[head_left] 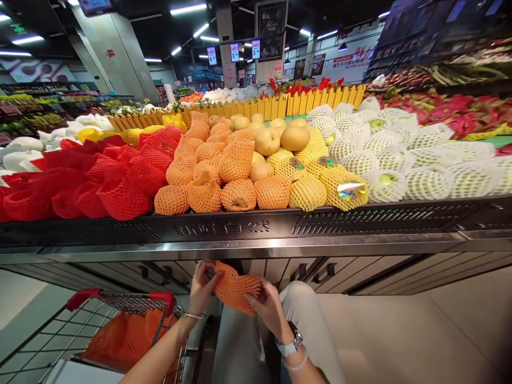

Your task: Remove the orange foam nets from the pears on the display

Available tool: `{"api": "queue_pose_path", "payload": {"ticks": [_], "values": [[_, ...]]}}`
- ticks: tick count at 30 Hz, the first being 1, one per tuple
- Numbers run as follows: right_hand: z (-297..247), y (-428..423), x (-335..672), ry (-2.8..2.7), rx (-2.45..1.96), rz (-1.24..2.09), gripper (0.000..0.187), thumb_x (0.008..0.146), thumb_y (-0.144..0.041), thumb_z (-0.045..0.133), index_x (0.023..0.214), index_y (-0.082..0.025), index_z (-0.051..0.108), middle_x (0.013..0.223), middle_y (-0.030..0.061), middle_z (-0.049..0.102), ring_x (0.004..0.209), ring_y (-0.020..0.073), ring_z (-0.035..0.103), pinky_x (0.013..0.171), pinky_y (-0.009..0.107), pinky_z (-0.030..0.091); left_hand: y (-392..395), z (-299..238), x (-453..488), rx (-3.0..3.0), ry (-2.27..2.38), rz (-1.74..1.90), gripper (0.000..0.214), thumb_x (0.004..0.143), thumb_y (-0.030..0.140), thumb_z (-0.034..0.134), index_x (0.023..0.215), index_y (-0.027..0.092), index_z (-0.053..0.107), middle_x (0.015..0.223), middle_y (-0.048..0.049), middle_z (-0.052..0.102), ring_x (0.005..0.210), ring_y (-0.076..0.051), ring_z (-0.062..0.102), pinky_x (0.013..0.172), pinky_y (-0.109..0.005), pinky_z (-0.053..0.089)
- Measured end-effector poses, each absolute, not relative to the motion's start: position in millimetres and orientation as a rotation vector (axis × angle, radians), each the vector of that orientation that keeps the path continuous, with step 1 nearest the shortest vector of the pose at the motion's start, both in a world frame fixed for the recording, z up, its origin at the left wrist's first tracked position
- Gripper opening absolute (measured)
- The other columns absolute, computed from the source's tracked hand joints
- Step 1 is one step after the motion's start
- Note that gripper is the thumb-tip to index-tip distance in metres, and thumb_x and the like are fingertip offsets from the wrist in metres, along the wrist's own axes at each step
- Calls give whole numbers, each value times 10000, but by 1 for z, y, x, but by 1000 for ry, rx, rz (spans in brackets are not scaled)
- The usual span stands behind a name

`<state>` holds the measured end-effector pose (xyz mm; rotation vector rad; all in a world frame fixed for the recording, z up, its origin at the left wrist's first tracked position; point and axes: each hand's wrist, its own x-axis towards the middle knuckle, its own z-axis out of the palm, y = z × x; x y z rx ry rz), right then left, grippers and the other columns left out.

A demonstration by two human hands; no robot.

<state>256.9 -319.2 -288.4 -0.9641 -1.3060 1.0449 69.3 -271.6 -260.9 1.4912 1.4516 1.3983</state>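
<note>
Between my two hands an orange foam fruit net (236, 288) is held low in front of the display's metal edge, above my knees. My left hand (203, 282) pinches its left end between thumb and fingers. On the other side, my right hand (267, 306) grips the right end, thumb on the near face. The net looks flattened, with no fruit visible in it. Above it on the shelf sit pears in orange nets (239, 196), with bare pears (267, 141) behind them.
Left of me stands a shopping cart (94, 292) holding more orange foam nets (128, 333). Red-netted fruit (128, 186), yellow-netted fruit (308, 192) and white-netted fruit (428, 178) fill the shelf. Cabinet handles (325, 273) stick out below the metal edge (280, 246).
</note>
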Motion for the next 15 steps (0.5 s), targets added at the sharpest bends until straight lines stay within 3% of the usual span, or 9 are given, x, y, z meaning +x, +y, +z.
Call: {"api": "queue_pose_path", "payload": {"ticks": [4,8,15], "values": [[-296,-315,251,-1385,-1068,943,150,808,-238,536,911,-178,627,724,20,650,589,144,585,561,243,517,-266,-267,55,1498,1515,1404,171,636,302,663,698,187,553,695,11,552,676,-143,515,661,-250,426],[-296,-315,265,-1483,-946,859,167,837,-247,507,725,-192,619,832,58,649,818,190,616,752,295,517,-266,-271,51,1618,1527,1264,134,665,303,606,719,192,554,666,17,552,656,-147,526,633,-252,429],[-291,-319,275,-1644,-934,974,208,847,-233,479,807,-190,678,752,47,656,772,205,609,745,311,518,-273,-261,62,1755,1521,1053,228,727,345,550,878,181,599,705,4,611,655,-156,555,590,-249,421]]}}
